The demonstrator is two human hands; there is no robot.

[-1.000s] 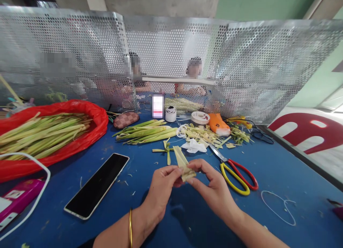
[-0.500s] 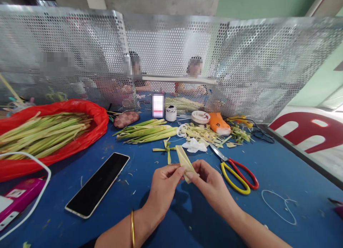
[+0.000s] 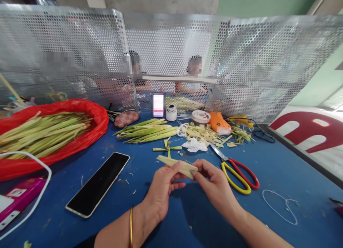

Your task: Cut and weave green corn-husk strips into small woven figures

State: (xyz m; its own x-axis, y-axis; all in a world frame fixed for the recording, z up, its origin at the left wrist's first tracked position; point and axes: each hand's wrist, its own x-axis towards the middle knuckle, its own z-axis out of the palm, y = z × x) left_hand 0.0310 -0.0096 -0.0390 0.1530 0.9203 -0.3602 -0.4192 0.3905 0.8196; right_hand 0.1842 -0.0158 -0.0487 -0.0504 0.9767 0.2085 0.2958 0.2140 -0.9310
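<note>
Between my two hands a pale green strip of leaf (image 3: 177,164), which looks like corn husk, lies nearly level above the blue table. My left hand (image 3: 163,183) pinches its middle between thumb and fingers, the lower fingers partly stretched out beneath. The strip's right end is pinched by my right hand (image 3: 211,180). Just beyond the strip lies a cross-shaped piece of knotted green leaf (image 3: 167,147). A crumpled white tissue (image 3: 195,145) is to the right of it. Scissors (image 3: 237,171) with one red and one yellow handle lie partly open beside my right hand.
A black-screened phone (image 3: 98,185) lies left, near a red bag (image 3: 100,114) full of long leaves. Behind are a leaf bundle (image 3: 147,131), thread spool (image 3: 171,113), tape roll (image 3: 200,116), orange packet (image 3: 219,123) and a perforated metal screen (image 3: 171,37). People sit beyond it.
The leaf strip has turned from pointing away from me to lying nearly crosswise, its free end now toward the left. My left hand has opened its lower fingers a little.
</note>
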